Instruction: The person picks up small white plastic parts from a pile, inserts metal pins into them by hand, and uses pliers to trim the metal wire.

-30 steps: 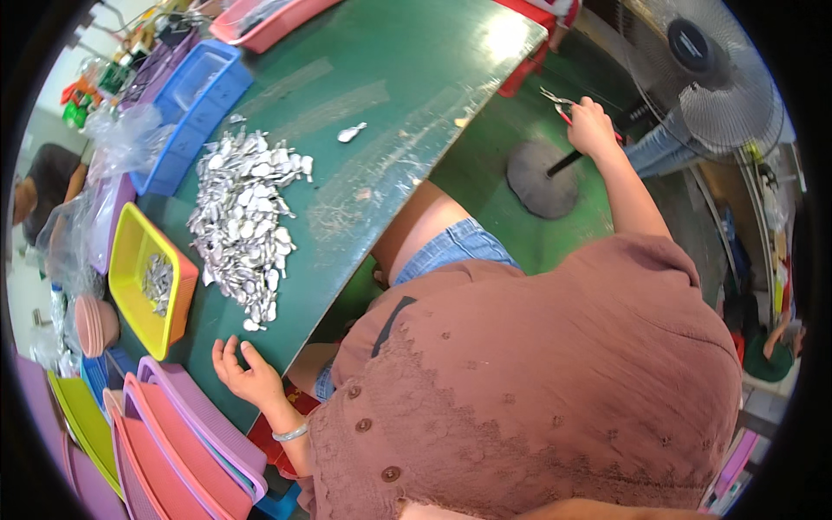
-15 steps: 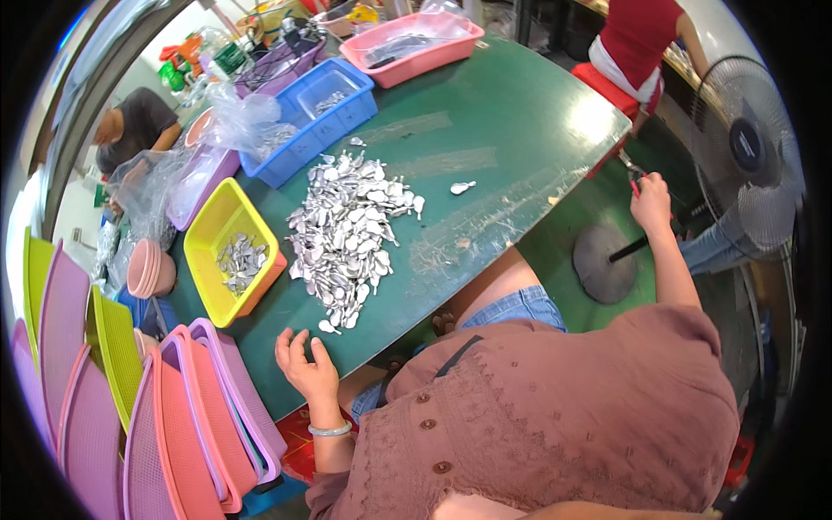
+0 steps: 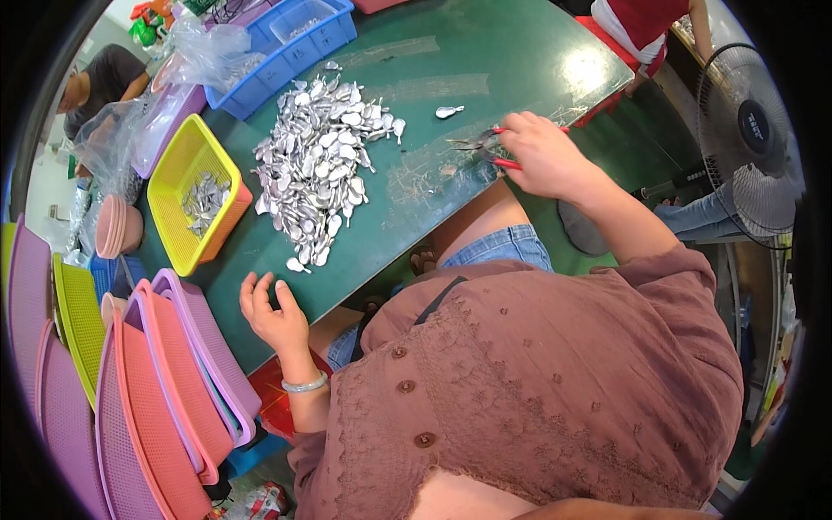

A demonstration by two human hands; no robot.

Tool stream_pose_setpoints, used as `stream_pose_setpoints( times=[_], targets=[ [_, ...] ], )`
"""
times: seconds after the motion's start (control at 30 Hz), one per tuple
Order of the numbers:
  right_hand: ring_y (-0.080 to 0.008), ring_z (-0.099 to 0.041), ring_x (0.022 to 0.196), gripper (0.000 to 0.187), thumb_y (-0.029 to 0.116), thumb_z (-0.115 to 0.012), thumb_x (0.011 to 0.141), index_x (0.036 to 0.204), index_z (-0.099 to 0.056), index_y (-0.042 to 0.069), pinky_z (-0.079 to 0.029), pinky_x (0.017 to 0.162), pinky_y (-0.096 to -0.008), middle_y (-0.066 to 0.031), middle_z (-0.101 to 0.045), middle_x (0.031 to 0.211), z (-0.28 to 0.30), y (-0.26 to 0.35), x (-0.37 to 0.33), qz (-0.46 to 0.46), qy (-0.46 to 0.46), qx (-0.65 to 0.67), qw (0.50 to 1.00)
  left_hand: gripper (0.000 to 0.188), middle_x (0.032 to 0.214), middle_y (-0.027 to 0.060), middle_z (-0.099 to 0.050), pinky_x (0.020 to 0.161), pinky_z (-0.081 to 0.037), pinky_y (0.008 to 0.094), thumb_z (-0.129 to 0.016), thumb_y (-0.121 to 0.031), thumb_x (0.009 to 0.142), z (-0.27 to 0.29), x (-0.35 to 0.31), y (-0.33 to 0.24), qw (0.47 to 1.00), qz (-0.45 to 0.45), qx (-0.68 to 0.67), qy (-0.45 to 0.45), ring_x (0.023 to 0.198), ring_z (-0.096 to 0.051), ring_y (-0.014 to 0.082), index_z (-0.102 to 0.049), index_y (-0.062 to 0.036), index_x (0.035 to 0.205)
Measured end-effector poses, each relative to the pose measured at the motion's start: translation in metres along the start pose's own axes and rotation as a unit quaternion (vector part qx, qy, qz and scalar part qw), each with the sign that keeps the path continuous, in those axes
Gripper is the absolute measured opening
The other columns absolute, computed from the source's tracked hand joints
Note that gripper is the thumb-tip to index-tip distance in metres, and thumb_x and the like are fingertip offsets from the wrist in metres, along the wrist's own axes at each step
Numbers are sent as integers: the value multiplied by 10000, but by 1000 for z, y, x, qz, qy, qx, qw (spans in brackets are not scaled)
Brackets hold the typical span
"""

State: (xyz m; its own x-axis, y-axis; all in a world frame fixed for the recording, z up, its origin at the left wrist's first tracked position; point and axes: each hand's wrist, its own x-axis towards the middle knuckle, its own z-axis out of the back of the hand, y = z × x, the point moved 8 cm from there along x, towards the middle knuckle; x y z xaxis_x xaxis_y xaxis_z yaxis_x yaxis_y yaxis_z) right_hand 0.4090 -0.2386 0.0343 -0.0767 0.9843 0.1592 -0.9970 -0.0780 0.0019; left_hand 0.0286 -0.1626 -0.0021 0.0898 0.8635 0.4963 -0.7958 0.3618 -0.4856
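My right hand [image 3: 544,156] grips red-handled pliers [image 3: 507,162] over the front edge of the green table [image 3: 520,52]. The jaws of the pliers point left and the handles are spread apart. Nothing shows between the jaws. My left hand [image 3: 276,312] rests at the table's near left edge, fingers apart and holding nothing. Beyond it lies a heap of small silvery metal pieces [image 3: 316,165], each with a rounded head and a narrow stem. One such metal piece [image 3: 449,112] lies alone to the right of the heap. Left of the heap, a yellow basket [image 3: 165,204] holds several duller grey pieces.
A blue bin [image 3: 308,43] stands behind the heap, with clear plastic bags [image 3: 204,52] beside it. Stacked pink and purple baskets [image 3: 169,373] crowd my left side. At right are a standing fan [image 3: 750,130] and a person in red [image 3: 641,22]; another person [image 3: 113,78] sits far left.
My right hand has brought the pliers from out at the right, beside the fan, in over the table edge. The whole view has shifted slightly; my left hand stays open.
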Motion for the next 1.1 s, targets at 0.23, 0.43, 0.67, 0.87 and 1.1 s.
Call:
stream_pose_setpoints(
  times=[0.23,0.43,0.67,0.87,1.1],
  targets=[
    [-259,-518,847,172,98,-595,641,787,-588,8,-430,714,-344,-112,-532,852,-18,28,34,32,8,-44,998,172,1103,161,-512,858,-386,383,-567,-73,746,0,0,1,1000,-2,-1,0,1030,-476,302,-600,-5,901],
    [-252,-536,825,142,76,-572,633,754,-601,7,-445,677,-342,-121,-557,854,-23,37,48,59,10,-76,995,172,1098,163,-515,856,-388,387,-570,-60,741,0,0,0,1000,-11,-10,-6,1025,-481,307,-597,-10,903],
    [-227,-520,828,178,124,-611,638,781,-594,20,-434,679,-326,-90,-538,834,-30,39,56,62,50,-111,991,171,1119,136,-523,848,-396,346,-566,-108,774,1,0,2,1000,-12,2,-7,1011,-499,273,-608,-25,918],
    [-227,-527,801,137,85,-572,640,760,-597,23,-438,653,-327,-94,-541,833,-31,41,60,66,57,-122,989,172,1121,136,-522,846,-398,343,-567,-100,773,0,0,2,1000,-12,8,-3,1009,-501,269,-609,-23,921],
    [-210,-524,792,137,86,-574,629,755,-596,37,-429,633,-305,-82,-539,847,-30,44,61,75,50,-134,987,169,1089,170,-522,869,-382,391,-571,-62,739,2,1,1,1000,0,-19,-8,1023,-486,316,-597,-14,899]
  ],
)
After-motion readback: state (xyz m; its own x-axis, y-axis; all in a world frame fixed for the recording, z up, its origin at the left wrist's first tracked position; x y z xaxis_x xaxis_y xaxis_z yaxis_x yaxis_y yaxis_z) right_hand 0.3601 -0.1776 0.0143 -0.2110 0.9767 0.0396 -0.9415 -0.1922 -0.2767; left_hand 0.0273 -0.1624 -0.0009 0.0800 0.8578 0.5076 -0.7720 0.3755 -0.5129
